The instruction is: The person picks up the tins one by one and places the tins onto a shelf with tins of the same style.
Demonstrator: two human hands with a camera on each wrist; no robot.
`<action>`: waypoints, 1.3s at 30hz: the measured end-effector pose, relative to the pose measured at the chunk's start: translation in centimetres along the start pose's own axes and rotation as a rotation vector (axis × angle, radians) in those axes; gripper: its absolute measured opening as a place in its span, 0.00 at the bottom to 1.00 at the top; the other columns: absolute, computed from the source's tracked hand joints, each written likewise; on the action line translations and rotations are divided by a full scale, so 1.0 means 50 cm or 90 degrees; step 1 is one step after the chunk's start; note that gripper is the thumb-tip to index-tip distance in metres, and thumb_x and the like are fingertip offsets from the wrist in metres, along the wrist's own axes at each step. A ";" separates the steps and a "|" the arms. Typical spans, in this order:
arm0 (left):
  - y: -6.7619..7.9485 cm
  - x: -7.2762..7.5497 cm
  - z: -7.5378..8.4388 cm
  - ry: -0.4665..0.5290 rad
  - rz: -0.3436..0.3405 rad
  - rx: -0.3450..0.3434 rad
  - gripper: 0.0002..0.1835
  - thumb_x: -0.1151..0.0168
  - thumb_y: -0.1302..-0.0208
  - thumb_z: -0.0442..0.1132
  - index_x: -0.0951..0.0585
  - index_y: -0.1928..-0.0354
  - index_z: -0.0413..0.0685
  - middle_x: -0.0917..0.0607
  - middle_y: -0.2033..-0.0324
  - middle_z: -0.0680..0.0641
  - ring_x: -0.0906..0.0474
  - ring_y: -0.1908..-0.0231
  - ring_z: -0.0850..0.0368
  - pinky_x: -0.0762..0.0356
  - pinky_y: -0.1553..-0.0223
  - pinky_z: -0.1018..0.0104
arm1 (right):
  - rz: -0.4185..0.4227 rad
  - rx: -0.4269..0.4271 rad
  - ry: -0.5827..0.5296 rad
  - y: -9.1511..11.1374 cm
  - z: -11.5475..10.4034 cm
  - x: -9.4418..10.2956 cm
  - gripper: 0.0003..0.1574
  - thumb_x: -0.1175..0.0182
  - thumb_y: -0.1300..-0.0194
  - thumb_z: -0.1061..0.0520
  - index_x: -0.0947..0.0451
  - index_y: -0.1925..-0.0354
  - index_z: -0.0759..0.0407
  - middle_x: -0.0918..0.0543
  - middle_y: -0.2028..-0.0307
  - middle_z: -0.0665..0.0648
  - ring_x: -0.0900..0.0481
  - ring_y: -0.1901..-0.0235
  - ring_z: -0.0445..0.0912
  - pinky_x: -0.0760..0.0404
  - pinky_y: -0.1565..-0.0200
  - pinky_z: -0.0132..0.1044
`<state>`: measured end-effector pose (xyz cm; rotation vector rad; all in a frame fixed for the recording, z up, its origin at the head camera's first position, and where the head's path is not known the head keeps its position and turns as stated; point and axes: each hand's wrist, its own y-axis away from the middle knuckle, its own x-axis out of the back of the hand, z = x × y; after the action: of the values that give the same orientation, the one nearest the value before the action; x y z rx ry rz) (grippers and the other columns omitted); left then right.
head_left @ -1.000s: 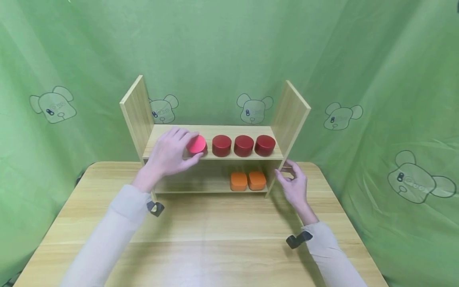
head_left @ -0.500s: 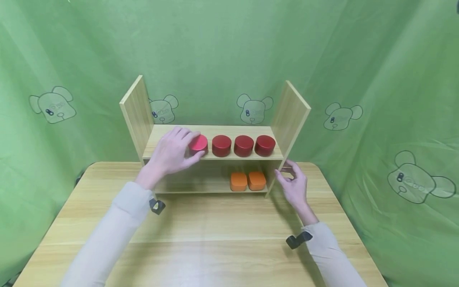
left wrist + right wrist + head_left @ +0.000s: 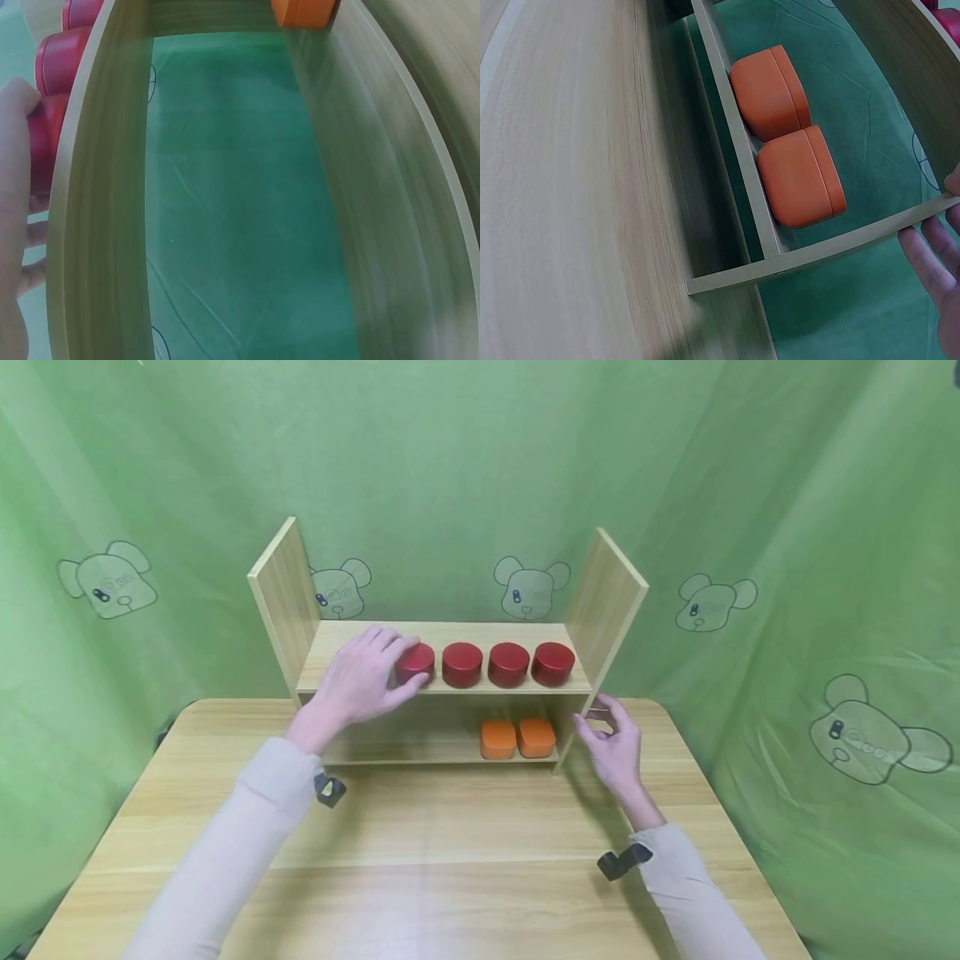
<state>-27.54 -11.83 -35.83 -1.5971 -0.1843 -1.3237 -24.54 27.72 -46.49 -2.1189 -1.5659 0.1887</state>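
Observation:
My left hand (image 3: 356, 677) holds a round red tin (image 3: 416, 664) at the left end of a row of similar tins on the upper board of a small wooden shelf (image 3: 442, 633). In the left wrist view the thumb lies against this tin (image 3: 46, 142), and the other fingers show behind the board's edge. My right hand (image 3: 617, 745) pinches the shelf's right side panel (image 3: 840, 244), thumb on the inner side and fingers outside. Two orange rounded-square tins (image 3: 498, 740) stand side by side on the lower board, near that panel.
Three more red tins (image 3: 462, 665) continue the row to the right. Tall side panels (image 3: 283, 589) rise at both ends of the shelf. The shelf stands on a wooden table (image 3: 450, 860), with a green curtain (image 3: 435, 485) behind.
The held red tin has gone from tilted, its lid bright, to level in line with the others. My left hand has shifted slightly right with it; the right hand has stayed in place.

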 end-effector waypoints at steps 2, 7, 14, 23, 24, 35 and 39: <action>0.000 0.000 0.000 0.006 -0.003 0.003 0.30 0.36 0.30 0.59 0.18 0.39 0.44 0.13 0.50 0.42 0.19 0.47 0.46 0.14 0.48 0.52 | -0.002 0.005 0.003 0.000 0.001 0.000 0.27 0.30 0.38 0.73 0.21 0.40 0.71 0.17 0.57 0.35 0.17 0.59 0.29 0.14 0.65 0.20; -0.001 0.000 0.000 0.011 -0.006 0.006 0.29 0.36 0.30 0.59 0.18 0.38 0.44 0.14 0.49 0.42 0.19 0.46 0.46 0.14 0.46 0.52 | -0.001 0.006 0.003 0.000 0.000 0.001 0.27 0.30 0.38 0.73 0.21 0.41 0.71 0.17 0.56 0.35 0.17 0.60 0.29 0.14 0.65 0.20; -0.001 0.001 0.001 0.007 -0.007 0.006 0.29 0.36 0.30 0.59 0.18 0.38 0.44 0.14 0.49 0.42 0.19 0.46 0.46 0.14 0.47 0.52 | 0.007 -0.013 0.006 0.000 -0.002 -0.002 0.28 0.31 0.39 0.75 0.21 0.39 0.72 0.17 0.57 0.35 0.18 0.60 0.28 0.15 0.66 0.18; 0.010 0.011 -0.001 0.020 -0.026 0.023 0.39 0.35 0.32 0.63 0.24 0.30 0.42 0.17 0.40 0.39 0.21 0.39 0.43 0.18 0.37 0.47 | -0.006 -0.014 0.002 0.013 -0.056 -0.003 0.27 0.33 0.38 0.75 0.23 0.40 0.76 0.17 0.55 0.40 0.16 0.59 0.32 0.14 0.63 0.19; 0.014 0.014 -0.002 0.019 -0.026 0.024 0.40 0.35 0.32 0.64 0.25 0.29 0.43 0.17 0.39 0.39 0.21 0.38 0.43 0.18 0.36 0.47 | -0.008 -0.015 0.002 0.014 -0.062 -0.003 0.27 0.33 0.38 0.75 0.23 0.40 0.75 0.17 0.55 0.41 0.16 0.59 0.32 0.14 0.63 0.19; 0.068 0.044 -0.011 -0.006 0.008 0.012 0.43 0.31 0.37 0.63 0.25 0.28 0.42 0.17 0.38 0.37 0.22 0.36 0.40 0.21 0.32 0.45 | 0.006 -0.024 0.006 0.005 -0.026 -0.002 0.28 0.32 0.39 0.76 0.22 0.40 0.74 0.18 0.55 0.44 0.17 0.60 0.30 0.15 0.64 0.18; 0.090 0.052 -0.011 -0.015 0.036 -0.002 0.43 0.32 0.38 0.64 0.24 0.30 0.41 0.16 0.40 0.37 0.20 0.39 0.40 0.18 0.38 0.45 | 0.007 -0.030 0.013 0.000 -0.005 0.000 0.29 0.31 0.38 0.74 0.21 0.39 0.70 0.17 0.55 0.42 0.17 0.59 0.29 0.15 0.64 0.19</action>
<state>-23.93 -15.58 -36.42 -1.6100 -0.1509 -1.2620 -24.45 27.66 -46.26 -2.1594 -1.5616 0.1346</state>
